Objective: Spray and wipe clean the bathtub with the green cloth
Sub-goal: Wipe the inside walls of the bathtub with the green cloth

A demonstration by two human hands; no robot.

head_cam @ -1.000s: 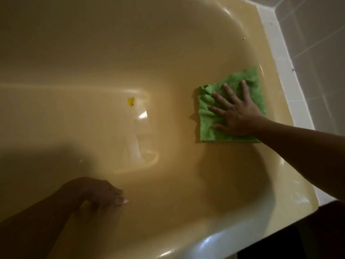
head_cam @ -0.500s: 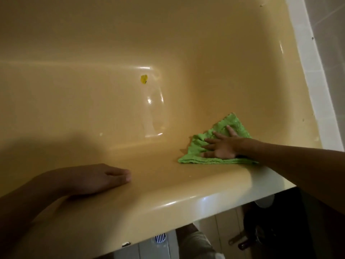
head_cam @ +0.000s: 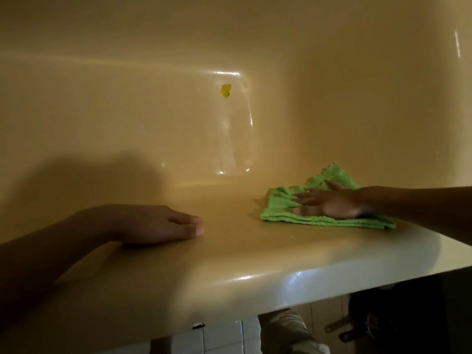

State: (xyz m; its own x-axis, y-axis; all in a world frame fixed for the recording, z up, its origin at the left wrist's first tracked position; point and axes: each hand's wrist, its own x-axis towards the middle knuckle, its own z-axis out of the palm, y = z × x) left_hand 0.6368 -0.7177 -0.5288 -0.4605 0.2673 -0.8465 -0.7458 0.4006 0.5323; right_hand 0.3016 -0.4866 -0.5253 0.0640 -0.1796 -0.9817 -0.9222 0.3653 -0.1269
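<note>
The beige bathtub [head_cam: 229,267] fills the view, its broad near rim running across the lower half. A crumpled green cloth [head_cam: 283,203] lies on that rim at the right. My right hand [head_cam: 332,203] presses flat on the cloth with its fingers stretched out to the left. My left hand [head_cam: 158,223] rests palm down on the bare rim at the left, fingers loosely together, holding nothing. No spray bottle shows in view.
A small yellow scrap [head_cam: 226,90] sticks to the tub's inner wall above the middle. Below the rim I see white floor tiles [head_cam: 224,335], a trouser leg [head_cam: 286,330] and a dark shape [head_cam: 398,315] at the lower right.
My right hand has dragged the cloth from the tub's far side down onto the near rim and now slides it left. My left hand has come up onto the rim and lies flat.
</note>
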